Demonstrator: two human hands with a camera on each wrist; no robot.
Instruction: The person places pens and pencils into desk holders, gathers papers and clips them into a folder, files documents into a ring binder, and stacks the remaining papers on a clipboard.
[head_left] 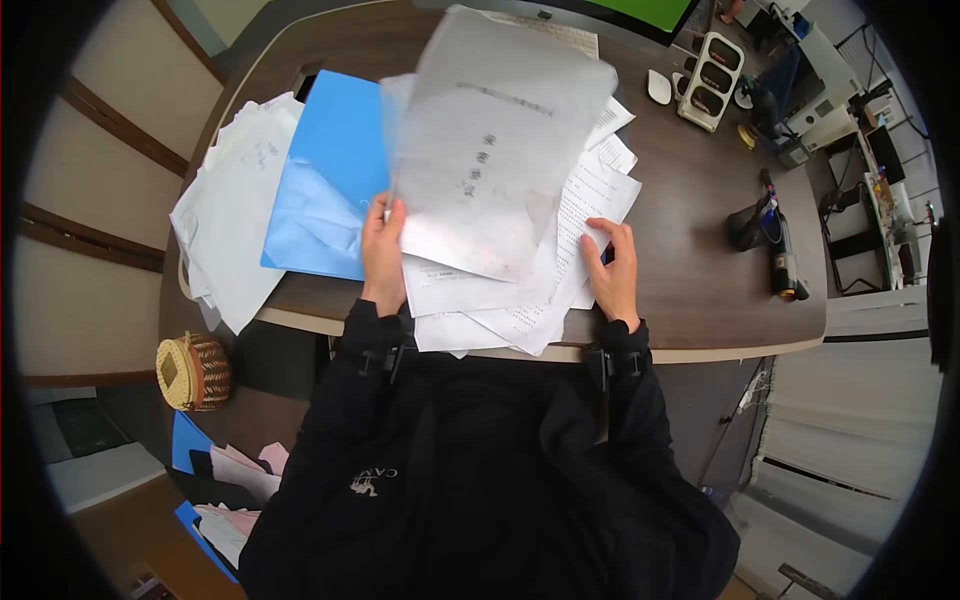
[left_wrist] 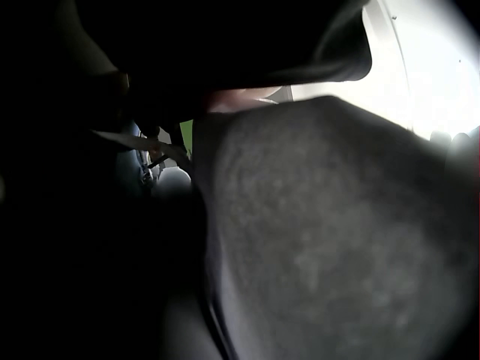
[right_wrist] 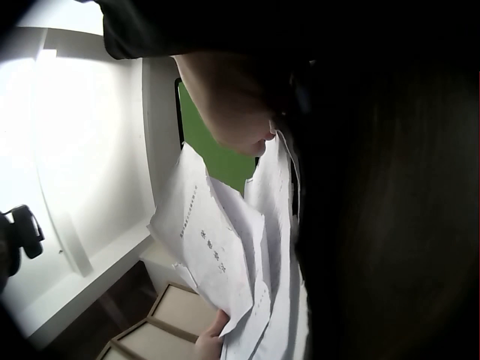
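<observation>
I see the printed sheet (head_left: pixel 490 120) above papers (head_left: pixel 602 195) near the front edge of the desk (head_left: pixel 690 275). My left hand (head_left: pixel 383 255) pinches its left edge; whether my right hand (head_left: pixel 615 270) pinches the papers, I cannot tell. It seems light, limp, easily creased: take opposite edges.

"CAM" lettering (head_left: pixel 378 472) on the black jacket (head_left: pixel 480 500), characters on the held sheet (head_left: pixel 520 170) too blurred to read

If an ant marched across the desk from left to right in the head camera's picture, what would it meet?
Messy white papers → blue folder → big page with dark writing → white computer mouse → white holder with three openings → black thing with an orange end.
</observation>
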